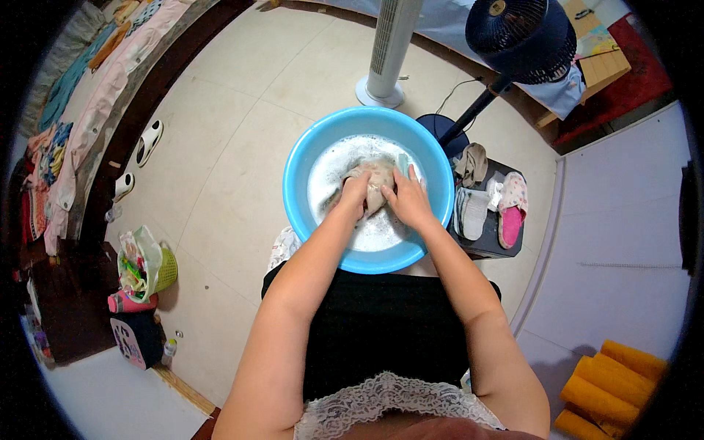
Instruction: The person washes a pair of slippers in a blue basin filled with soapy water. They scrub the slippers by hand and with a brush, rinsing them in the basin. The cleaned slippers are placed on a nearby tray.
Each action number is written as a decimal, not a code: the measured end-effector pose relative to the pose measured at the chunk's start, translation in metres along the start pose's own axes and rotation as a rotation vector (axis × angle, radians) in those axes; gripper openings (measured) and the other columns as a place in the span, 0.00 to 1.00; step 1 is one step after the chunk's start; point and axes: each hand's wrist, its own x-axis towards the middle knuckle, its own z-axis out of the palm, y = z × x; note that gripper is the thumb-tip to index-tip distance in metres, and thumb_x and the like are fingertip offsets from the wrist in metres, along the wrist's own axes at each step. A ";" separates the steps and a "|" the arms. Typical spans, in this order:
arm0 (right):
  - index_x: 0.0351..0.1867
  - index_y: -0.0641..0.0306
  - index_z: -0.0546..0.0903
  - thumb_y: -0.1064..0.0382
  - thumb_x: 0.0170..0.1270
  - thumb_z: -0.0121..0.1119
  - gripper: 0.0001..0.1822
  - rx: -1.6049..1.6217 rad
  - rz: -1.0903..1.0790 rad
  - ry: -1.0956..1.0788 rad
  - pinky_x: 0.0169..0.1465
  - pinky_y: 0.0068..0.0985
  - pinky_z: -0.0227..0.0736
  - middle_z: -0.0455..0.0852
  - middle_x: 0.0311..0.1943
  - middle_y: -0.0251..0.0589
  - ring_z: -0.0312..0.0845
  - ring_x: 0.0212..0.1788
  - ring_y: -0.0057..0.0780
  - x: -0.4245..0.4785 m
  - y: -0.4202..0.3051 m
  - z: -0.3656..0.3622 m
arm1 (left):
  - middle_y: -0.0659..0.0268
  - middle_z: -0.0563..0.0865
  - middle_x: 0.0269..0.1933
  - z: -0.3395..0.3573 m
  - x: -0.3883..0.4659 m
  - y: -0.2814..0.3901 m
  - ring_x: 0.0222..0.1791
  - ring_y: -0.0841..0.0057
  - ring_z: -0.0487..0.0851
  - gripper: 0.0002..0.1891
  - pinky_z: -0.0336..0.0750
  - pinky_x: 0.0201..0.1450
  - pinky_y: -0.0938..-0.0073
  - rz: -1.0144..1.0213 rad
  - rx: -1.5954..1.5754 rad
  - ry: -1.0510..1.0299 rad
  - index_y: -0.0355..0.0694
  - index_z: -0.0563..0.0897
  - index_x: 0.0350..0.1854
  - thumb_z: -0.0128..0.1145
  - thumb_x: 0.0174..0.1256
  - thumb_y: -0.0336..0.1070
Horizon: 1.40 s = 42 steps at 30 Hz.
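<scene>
A round blue plastic basin stands in front of me, holding foamy water. In its middle is a wet beige fabric item with a faint pattern, perhaps a cloth slipper. My left hand grips the item's left side, with the fingertips hidden behind it. On the other side, my right hand touches it with thumb and fingers spread. A pale green object shows beyond the right fingers; its lower part is hidden, and I cannot tell whether the hand holds it.
Right of the basin, a dark box bears a patterned slipper, grey-white insoles and a beige cloth. A tower fan and a black pedestal fan stand beyond. A bag-lined green basket sits at left.
</scene>
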 end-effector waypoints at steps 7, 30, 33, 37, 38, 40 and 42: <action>0.69 0.70 0.53 0.52 0.54 0.66 0.47 0.590 -0.015 0.336 0.60 0.35 0.66 0.72 0.58 0.65 0.72 0.59 0.53 0.014 -0.012 -0.008 | 0.60 0.78 0.55 0.021 -0.024 0.004 0.55 0.70 0.78 0.19 0.73 0.58 0.68 -0.035 -0.381 -0.316 0.39 0.68 0.61 0.40 0.75 0.43; 0.49 0.65 0.75 0.47 0.63 0.56 0.23 0.505 -0.129 0.604 0.44 0.39 0.73 0.82 0.40 0.56 0.79 0.42 0.54 0.033 -0.022 -0.019 | 0.51 0.84 0.37 0.037 -0.016 0.027 0.38 0.53 0.83 0.19 0.75 0.40 0.61 0.933 0.620 0.117 0.38 0.73 0.50 0.46 0.70 0.50; 0.45 0.68 0.74 0.41 0.63 0.55 0.28 0.466 -0.186 0.585 0.41 0.39 0.73 0.82 0.36 0.58 0.80 0.39 0.54 0.033 -0.023 -0.019 | 0.53 0.85 0.33 0.036 -0.013 0.026 0.36 0.53 0.84 0.18 0.75 0.38 0.61 0.982 0.655 0.143 0.39 0.76 0.45 0.45 0.71 0.51; 0.38 0.68 0.75 0.38 0.63 0.53 0.28 0.524 -0.202 0.571 0.35 0.36 0.73 0.82 0.29 0.54 0.81 0.33 0.51 0.034 -0.025 -0.019 | 0.55 0.85 0.29 0.038 -0.022 0.030 0.32 0.53 0.84 0.21 0.75 0.35 0.61 0.971 0.567 0.141 0.38 0.79 0.35 0.49 0.68 0.54; 0.36 0.67 0.75 0.38 0.64 0.53 0.28 0.546 -0.205 0.567 0.34 0.34 0.72 0.82 0.27 0.53 0.81 0.31 0.49 0.035 -0.026 -0.019 | 0.55 0.85 0.28 0.037 -0.023 0.031 0.31 0.55 0.84 0.22 0.75 0.34 0.62 0.957 0.553 0.141 0.38 0.80 0.33 0.50 0.68 0.55; 0.34 0.67 0.75 0.40 0.65 0.52 0.26 0.549 -0.208 0.542 0.33 0.34 0.72 0.81 0.26 0.53 0.80 0.30 0.49 0.034 -0.028 -0.020 | 0.55 0.86 0.28 0.036 -0.023 0.032 0.31 0.58 0.85 0.22 0.76 0.35 0.64 0.957 0.532 0.126 0.37 0.81 0.32 0.51 0.67 0.54; 0.33 0.68 0.75 0.43 0.66 0.51 0.24 0.566 -0.207 0.528 0.33 0.36 0.71 0.81 0.25 0.55 0.80 0.30 0.51 0.036 -0.028 -0.019 | 0.56 0.86 0.29 0.036 -0.022 0.031 0.31 0.64 0.84 0.21 0.75 0.35 0.66 0.963 0.501 0.122 0.36 0.82 0.31 0.52 0.67 0.52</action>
